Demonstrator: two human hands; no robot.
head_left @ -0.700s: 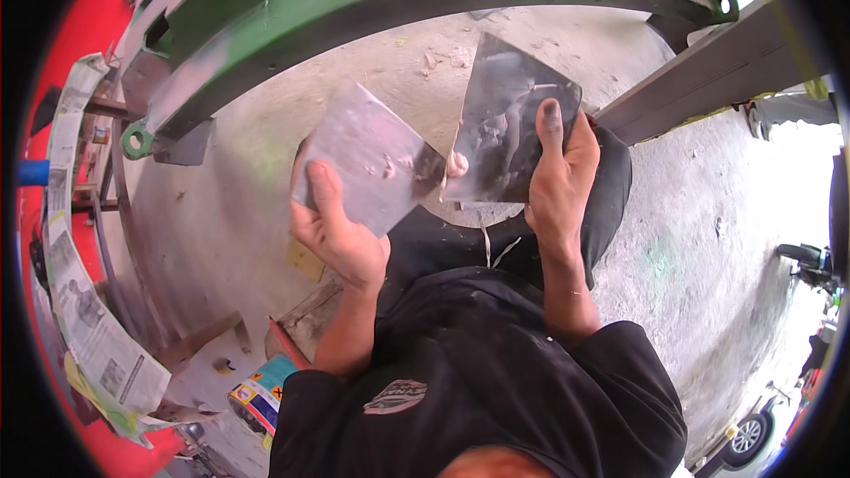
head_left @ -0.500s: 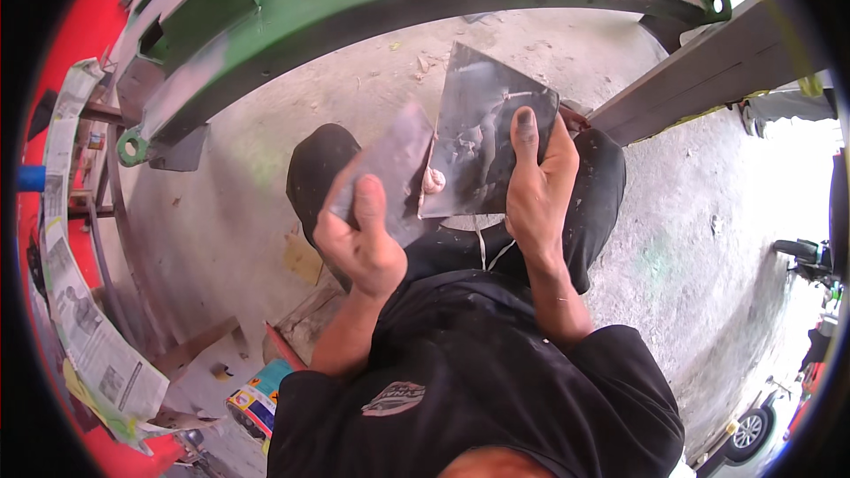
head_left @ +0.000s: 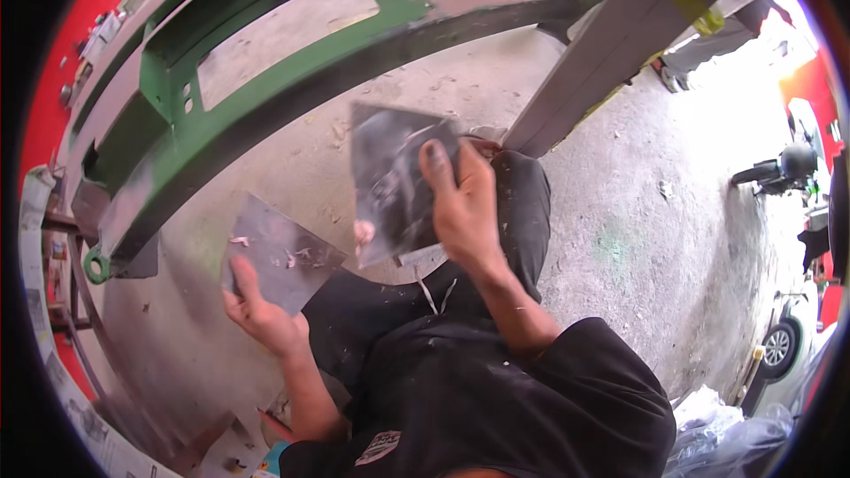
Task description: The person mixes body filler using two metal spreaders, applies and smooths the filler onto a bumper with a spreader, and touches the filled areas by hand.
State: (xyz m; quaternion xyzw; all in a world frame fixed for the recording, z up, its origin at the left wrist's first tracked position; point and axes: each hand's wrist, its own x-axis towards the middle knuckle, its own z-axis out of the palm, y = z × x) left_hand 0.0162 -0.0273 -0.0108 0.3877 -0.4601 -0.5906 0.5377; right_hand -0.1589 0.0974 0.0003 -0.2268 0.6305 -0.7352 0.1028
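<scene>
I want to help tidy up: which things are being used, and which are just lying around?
Seemingly in use:
grey plate in left hand
dark plate in right hand
pinkish paste

Probably just lying about:
crumpled plastic
car wheel

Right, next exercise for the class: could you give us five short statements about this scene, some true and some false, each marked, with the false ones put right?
1. The left hand holds a grey plate. True.
2. The right hand is empty. False: it grips a dark plate.
3. A pinkish lump sits near the dark plate's lower left corner. True.
4. The spoked wheel is at the picture's left. False: it is at the right.
5. The curved frame is bright red all over. False: it is mostly green, with pinkish-grey patches.
</scene>
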